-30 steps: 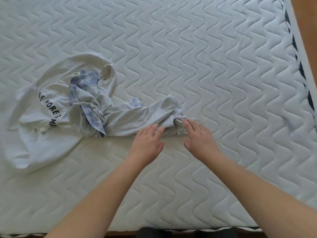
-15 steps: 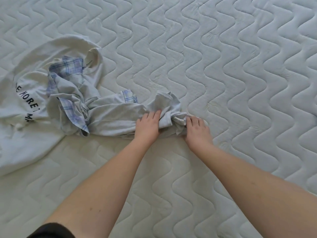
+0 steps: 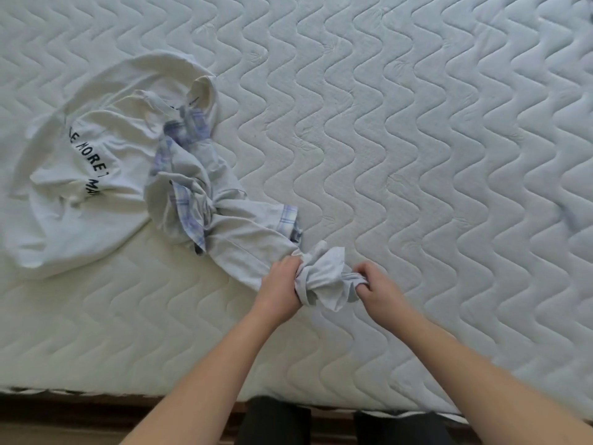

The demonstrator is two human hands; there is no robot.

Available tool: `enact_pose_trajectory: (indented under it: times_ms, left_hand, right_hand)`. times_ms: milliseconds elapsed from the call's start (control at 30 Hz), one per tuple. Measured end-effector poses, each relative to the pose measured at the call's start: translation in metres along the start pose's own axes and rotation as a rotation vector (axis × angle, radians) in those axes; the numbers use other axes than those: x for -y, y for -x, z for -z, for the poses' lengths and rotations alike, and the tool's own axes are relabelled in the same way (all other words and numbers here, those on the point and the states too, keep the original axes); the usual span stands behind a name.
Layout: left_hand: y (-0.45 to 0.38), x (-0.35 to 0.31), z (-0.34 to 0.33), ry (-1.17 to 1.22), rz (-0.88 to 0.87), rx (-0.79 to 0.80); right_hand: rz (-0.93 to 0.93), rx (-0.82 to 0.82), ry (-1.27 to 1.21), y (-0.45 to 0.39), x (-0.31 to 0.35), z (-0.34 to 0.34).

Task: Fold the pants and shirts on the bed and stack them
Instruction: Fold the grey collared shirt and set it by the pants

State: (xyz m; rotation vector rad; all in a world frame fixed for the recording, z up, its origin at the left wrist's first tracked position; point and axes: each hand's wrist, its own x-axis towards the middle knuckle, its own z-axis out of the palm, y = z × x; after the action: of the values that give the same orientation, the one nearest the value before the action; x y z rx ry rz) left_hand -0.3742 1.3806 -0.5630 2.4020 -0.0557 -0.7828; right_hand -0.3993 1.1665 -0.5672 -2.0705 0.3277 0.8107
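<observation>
Left of the pale grey pants [image 3: 244,242] on the quilted bed [image 3: 417,155], a white printed T-shirt [image 3: 80,187] is seen lying crumpled, its near edge overlapped by their plaid-lined waist. One bunched end of the pants, nearest the bed's front edge, is gripped by the curled fingers of the left hand [image 3: 279,284] and pinched just beside it by the right hand [image 3: 375,284]. The cloth is judged light, limp and easily twisted, so it is best held at the hem corners and shaken out flat.

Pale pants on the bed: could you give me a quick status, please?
Left hand and right hand both grip the pants. Unfolded, bunched. Far end tangled with white shirt.
</observation>
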Motion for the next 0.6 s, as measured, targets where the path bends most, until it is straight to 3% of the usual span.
enact_pose_trajectory:
  times_ms: [100, 167, 233, 433, 600]
  left_hand:
    - [0.046, -0.022, 0.017, 0.333, 0.030, -0.010]
    - [0.070, -0.033, 0.037, 0.427, 0.018, 0.000]
    - [0.089, -0.040, 0.063, 0.463, -0.008, -0.020]
    - [0.135, -0.052, 0.145, 0.922, 0.052, -0.047]
    - [0.148, -0.063, 0.217, 1.034, -0.047, -0.266]
  right_hand:
    - [-0.076, -0.077, -0.393, 0.041, 0.020, 0.016]
    - [-0.086, -0.046, -0.666, 0.066, 0.037, 0.028]
    - [-0.058, -0.051, -0.773, 0.088, 0.054, 0.043]
    - [0.006, -0.243, -0.663, 0.132, 0.112, 0.097]
    - [0.105, -0.398, -0.627, 0.163, 0.152, 0.130]
